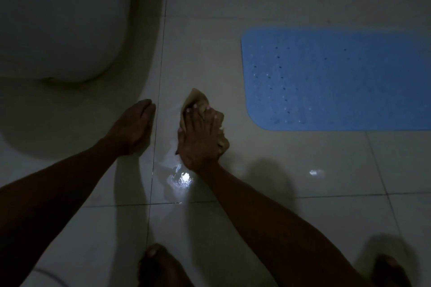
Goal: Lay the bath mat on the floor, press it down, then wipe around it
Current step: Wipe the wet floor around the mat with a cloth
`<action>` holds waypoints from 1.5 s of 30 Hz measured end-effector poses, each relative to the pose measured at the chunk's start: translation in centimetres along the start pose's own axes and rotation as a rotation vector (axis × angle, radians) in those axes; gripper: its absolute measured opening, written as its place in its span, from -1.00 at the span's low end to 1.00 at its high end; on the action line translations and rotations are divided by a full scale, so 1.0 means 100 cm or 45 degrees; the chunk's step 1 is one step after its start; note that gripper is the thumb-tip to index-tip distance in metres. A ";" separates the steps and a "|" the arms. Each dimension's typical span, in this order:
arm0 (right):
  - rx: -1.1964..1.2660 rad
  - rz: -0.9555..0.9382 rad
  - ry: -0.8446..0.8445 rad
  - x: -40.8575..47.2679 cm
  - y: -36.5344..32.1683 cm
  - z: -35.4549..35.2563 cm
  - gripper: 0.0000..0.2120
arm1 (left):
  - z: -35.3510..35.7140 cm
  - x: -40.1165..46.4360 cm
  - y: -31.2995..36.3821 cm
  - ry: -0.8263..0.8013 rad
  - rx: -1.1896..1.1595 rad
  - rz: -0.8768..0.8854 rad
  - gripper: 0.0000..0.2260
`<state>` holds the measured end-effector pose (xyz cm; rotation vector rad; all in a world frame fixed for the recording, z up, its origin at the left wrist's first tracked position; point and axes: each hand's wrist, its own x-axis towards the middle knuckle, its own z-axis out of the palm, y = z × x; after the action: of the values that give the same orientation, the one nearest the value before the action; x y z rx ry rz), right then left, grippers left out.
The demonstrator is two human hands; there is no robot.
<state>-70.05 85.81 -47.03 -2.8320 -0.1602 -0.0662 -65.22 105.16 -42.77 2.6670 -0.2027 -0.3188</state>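
Nearest, a wet patch (179,177) glistens on the tiled floor (303,170). Beyond it, the right hand (198,137) presses a crumpled tan cloth (194,100) to the tiles, fingers curled into it. The left hand (130,126) is beside it, fingers straight, holding nothing. Farther right, the blue bath mat (338,79) lies flat, perforated, corners rounded. Judged limp, rubbery and light; best lifted by an edge.

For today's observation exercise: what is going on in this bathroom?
A person crouches over the tiled floor. The right hand presses a tan cloth onto the tiles beside a wet patch. The left hand is open. The blue bath mat already lies flat, apart from the cloth.
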 end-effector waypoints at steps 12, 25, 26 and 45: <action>0.119 -0.350 -0.102 -0.072 -0.046 0.002 -0.47 | 0.003 -0.018 -0.011 0.058 0.200 0.153 -0.45; 0.144 -0.329 -0.098 -0.095 0.057 -0.029 -0.47 | 0.048 -0.019 0.072 0.139 -0.016 -0.103 -0.49; 0.139 -0.307 -0.071 -0.095 0.071 -0.033 -0.48 | 0.053 -0.019 0.082 0.127 -0.088 -0.116 -0.50; -0.063 0.026 -0.019 -0.126 0.311 -0.103 -0.47 | 0.157 -0.032 0.264 -0.013 0.293 0.480 -0.55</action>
<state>-79.24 51.92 -47.27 -2.8834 -0.1351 -0.0452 -74.72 75.78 -44.09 2.7728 -0.7747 -0.1967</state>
